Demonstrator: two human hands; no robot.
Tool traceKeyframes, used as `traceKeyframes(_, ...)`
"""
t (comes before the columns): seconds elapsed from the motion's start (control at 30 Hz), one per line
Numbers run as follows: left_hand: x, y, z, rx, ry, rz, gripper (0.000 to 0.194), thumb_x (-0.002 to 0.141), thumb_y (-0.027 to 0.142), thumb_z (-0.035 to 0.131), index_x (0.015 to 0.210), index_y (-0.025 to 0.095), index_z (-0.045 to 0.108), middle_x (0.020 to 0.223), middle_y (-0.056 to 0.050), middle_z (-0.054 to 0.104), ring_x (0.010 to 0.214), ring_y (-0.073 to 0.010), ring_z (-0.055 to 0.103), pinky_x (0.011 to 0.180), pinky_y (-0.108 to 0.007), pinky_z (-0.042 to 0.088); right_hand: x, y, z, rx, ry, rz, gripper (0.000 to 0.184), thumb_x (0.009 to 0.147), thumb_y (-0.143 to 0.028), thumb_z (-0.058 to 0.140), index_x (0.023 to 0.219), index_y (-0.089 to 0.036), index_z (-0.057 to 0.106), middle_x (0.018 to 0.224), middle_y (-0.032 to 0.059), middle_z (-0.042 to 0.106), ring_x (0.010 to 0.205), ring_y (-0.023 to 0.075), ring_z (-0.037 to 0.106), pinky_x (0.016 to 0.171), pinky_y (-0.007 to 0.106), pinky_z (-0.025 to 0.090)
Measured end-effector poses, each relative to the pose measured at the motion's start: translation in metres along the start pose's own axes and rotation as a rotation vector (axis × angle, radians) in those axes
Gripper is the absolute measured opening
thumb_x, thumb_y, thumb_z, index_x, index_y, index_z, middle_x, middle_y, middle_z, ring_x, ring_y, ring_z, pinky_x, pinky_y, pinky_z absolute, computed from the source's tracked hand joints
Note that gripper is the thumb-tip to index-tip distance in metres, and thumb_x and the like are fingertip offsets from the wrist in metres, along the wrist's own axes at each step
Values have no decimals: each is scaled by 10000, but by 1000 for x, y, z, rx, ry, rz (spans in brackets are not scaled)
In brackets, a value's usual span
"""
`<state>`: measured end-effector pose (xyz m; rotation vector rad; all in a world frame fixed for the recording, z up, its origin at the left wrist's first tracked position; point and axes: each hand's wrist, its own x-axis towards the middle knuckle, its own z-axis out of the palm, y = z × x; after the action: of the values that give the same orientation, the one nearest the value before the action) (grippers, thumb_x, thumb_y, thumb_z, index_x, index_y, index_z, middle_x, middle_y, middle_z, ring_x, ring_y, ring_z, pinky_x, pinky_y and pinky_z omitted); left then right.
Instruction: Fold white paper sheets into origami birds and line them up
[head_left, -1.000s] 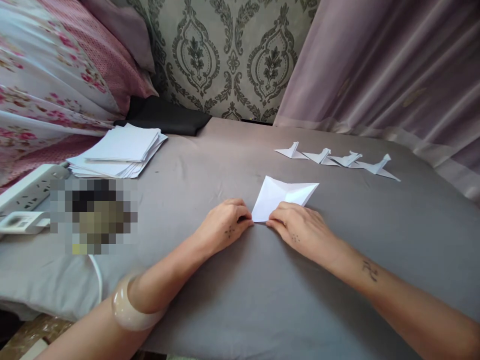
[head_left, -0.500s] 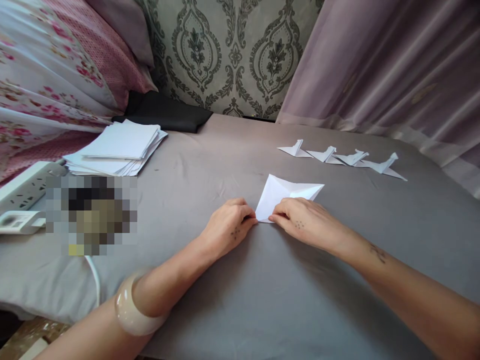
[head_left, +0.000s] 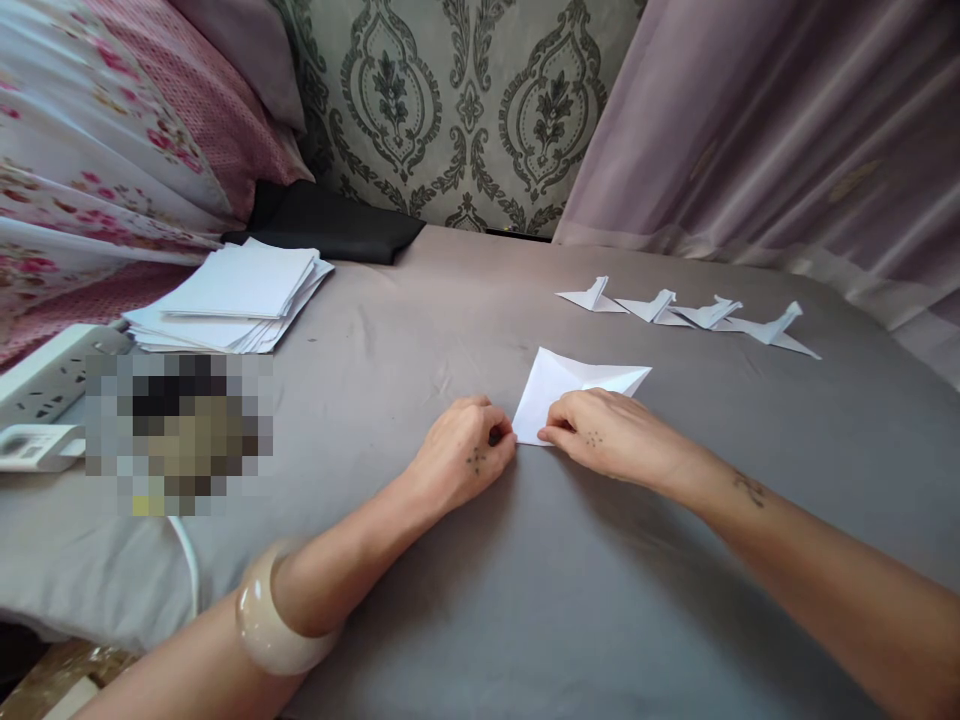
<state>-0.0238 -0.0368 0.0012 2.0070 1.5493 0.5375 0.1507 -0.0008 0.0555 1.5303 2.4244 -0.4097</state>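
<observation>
A partly folded sheet of white paper (head_left: 551, 385) lies on the grey cloth, with creases across it and a point toward the right. My left hand (head_left: 469, 450) is closed, thumb and fingers pinching the paper's near left corner. Over the near right part of the sheet rests my right hand (head_left: 600, 430), its thumb and fingers pressed together on the near edge. That hand hides part of the paper. Beyond it several folded paper birds (head_left: 656, 306) stand in a row.
A stack of white paper (head_left: 232, 290) sits at the back left, near a folded black cloth (head_left: 337, 225). At the left are a white power strip (head_left: 52, 375), a plug with a cable (head_left: 41, 447) and a blurred-out patch. A pinkish curtain (head_left: 720, 130) hangs at the right.
My right hand has shifted very slightly left over the paper. My left hand stays at the corner, turned a little. The view has moved slightly.
</observation>
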Motion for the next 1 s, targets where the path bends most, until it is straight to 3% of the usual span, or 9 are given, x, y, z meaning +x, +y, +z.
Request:
traceKeyframes(0.27,4,2,2,27,-2,-28,176,815,265,538,722,165,648,824,-58,616,742,-179,567,626,-275,430,3,-4,-9,-23,-64,31,238,885,-322,535,720,-189,644,798,46,677,724,167,598,560,264,297)
traceKeyframes(0.47,3,2,4,72,11,-31,185,816,256,513,697,171,625,799,-50,614,679,-162,549,588,-269,390,9,-5,-15,-61,-101,-1,233,886,-320,545,731,-186,656,757,50,667,751,181,602,575,264,307)
traceKeyframes(0.67,4,6,2,89,-34,-131,166,814,262,517,692,175,587,794,-51,612,677,-171,546,566,-274,371,14,-3,-18,-25,-154,-4,250,872,-344,559,685,-197,633,675,21,628,690,159,579,553,255,295)
traceKeyframes(0.93,6,0,0,-79,-60,-104,62,813,194,548,788,190,492,766,-3,576,701,-154,510,581,-258,363,21,-1,-20,-59,-208,-8,255,833,-347,554,631,-199,598,600,7,569,616,152,541,542,259,300)
traceKeyframes(1.0,6,-2,2,-76,-44,-38,61,822,153,517,781,189,490,773,-4,568,717,-154,503,601,-261,373,23,0,-20,-54,-224,-21,250,820,-356,539,632,-201,593,602,9,568,616,156,540,541,260,302)
